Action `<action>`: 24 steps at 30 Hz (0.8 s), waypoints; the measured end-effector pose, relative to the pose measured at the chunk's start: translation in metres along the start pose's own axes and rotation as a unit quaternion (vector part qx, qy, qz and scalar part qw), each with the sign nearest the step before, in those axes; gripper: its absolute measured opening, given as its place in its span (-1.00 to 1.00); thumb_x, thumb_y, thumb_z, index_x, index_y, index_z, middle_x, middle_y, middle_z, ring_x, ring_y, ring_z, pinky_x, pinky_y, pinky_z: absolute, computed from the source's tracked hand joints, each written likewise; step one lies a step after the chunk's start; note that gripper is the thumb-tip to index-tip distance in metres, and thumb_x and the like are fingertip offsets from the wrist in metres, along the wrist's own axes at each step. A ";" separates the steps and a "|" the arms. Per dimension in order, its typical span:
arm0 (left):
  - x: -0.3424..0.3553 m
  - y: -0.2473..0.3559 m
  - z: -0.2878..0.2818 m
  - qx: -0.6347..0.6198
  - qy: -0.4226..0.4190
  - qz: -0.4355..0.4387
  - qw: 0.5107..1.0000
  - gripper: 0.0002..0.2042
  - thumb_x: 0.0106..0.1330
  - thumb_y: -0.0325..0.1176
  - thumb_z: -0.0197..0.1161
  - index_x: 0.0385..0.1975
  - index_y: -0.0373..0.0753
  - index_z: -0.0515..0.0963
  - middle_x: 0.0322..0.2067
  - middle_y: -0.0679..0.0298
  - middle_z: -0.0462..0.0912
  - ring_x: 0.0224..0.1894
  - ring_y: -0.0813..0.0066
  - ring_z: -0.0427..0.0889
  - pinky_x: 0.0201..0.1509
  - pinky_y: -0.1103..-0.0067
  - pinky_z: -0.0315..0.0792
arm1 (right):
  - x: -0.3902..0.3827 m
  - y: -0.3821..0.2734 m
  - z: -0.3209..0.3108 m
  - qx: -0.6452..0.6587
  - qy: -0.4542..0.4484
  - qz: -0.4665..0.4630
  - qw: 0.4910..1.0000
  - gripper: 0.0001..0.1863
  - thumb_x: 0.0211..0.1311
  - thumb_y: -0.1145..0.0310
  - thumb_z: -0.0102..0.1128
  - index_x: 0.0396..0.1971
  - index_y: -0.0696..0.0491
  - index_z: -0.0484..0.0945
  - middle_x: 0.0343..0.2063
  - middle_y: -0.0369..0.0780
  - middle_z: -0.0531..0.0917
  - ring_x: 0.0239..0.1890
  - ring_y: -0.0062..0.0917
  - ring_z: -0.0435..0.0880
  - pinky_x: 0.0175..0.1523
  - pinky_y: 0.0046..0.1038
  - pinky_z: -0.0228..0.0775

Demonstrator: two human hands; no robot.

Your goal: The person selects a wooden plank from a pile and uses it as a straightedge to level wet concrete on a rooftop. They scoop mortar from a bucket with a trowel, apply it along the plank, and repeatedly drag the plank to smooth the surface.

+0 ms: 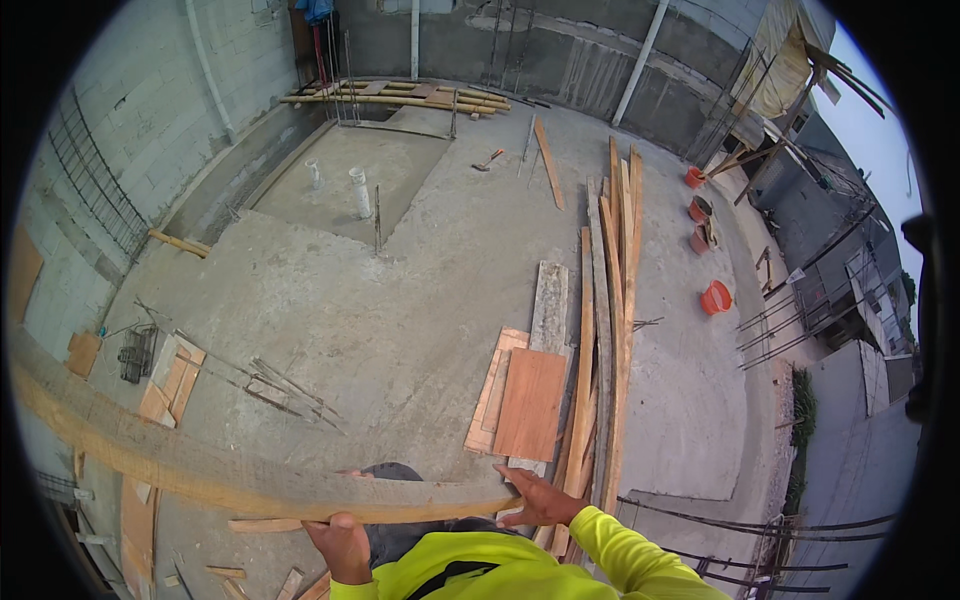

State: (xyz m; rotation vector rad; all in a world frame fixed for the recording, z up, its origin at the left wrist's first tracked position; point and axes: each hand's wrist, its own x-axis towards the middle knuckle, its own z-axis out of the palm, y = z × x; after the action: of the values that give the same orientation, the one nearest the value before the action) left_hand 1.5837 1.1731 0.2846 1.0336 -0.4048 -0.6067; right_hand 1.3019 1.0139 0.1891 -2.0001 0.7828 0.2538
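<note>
Rough, cement-stained wooden plank (200, 465) in bare hands (345, 545); matt grey concrete slab (400, 300); glossy orange plastic buckets (716, 297).
</note>
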 end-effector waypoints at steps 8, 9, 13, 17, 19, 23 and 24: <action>0.130 -0.099 0.126 0.066 -0.410 -0.185 0.891 -0.34 0.23 -0.14 0.47 0.22 -0.43 0.41 0.06 0.02 0.64 0.16 0.21 0.64 0.33 0.34 0.42 | 0.075 -0.082 -0.097 0.092 0.445 -0.037 0.890 -0.08 0.00 0.16 0.57 0.33 0.10 0.28 0.12 0.03 0.52 0.15 -0.04 0.52 0.25 -0.07 0.33; 0.157 -0.109 0.146 0.100 -0.493 -0.189 0.843 -0.35 0.26 -0.15 0.44 0.23 -0.43 0.40 0.07 0.01 0.64 0.17 0.21 0.64 0.32 0.36 0.42 | 0.084 -0.077 -0.118 0.088 0.531 -0.066 0.840 -0.20 -0.04 0.27 0.57 0.22 0.12 0.36 -0.05 -0.03 0.58 -0.04 -0.11 0.60 0.12 -0.11 0.41; 0.241 -0.133 0.212 0.232 -0.682 -0.103 0.686 -0.37 0.33 -0.21 0.37 0.30 -0.42 0.35 0.15 -0.07 0.62 0.18 0.13 0.66 0.26 0.38 0.46 | 0.096 -0.047 -0.175 0.128 0.527 -0.007 0.840 -0.17 -0.04 0.34 0.58 0.25 0.16 0.33 -0.06 -0.01 0.56 -0.06 -0.22 0.63 0.03 -0.28 0.48; 0.297 -0.154 0.261 0.270 -0.677 -0.178 0.661 -0.36 0.35 -0.31 0.33 0.39 -0.38 0.28 0.18 -0.08 0.60 0.18 0.15 0.65 0.22 0.41 0.51 | 0.105 -0.030 -0.202 0.208 0.551 0.093 0.803 -0.10 -0.02 0.27 0.61 0.30 0.21 0.29 0.05 0.00 0.56 0.10 -0.28 0.61 0.18 -0.35 0.46; 0.325 -0.171 0.277 0.263 -0.666 -0.243 0.654 -0.36 0.37 -0.33 0.31 0.40 -0.38 0.27 0.19 -0.08 0.59 0.18 0.18 0.65 0.22 0.43 0.52 | 0.114 -0.020 -0.207 0.278 0.564 0.134 0.766 -0.11 0.02 0.25 0.60 0.31 0.23 0.29 0.09 0.01 0.55 0.16 -0.27 0.58 0.24 -0.33 0.41; 0.391 -0.222 0.314 0.299 -0.654 -0.308 0.623 -0.40 0.42 -0.38 0.22 0.42 -0.41 0.23 0.26 -0.02 0.53 0.21 0.30 0.59 0.27 0.46 0.48 | 0.140 0.030 -0.223 0.303 0.563 0.182 0.747 -0.17 0.15 0.16 0.50 0.31 0.31 0.34 0.20 0.05 0.52 0.24 -0.29 0.53 0.35 -0.34 0.32; 0.408 -0.235 0.322 0.311 -0.648 -0.312 0.621 -0.40 0.42 -0.38 0.21 0.42 -0.41 0.23 0.26 -0.02 0.53 0.20 0.30 0.60 0.27 0.46 0.48 | 0.151 0.047 -0.230 0.323 0.562 0.178 0.740 -0.17 0.16 0.15 0.48 0.31 0.31 0.35 0.22 0.06 0.51 0.25 -0.29 0.53 0.35 -0.35 0.31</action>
State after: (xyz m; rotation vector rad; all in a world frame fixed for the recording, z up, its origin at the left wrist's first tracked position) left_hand 1.6458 0.6075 0.2375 1.2316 -1.6702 -1.9719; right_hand 1.3594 0.7411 0.2084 -1.1399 1.7087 -1.0091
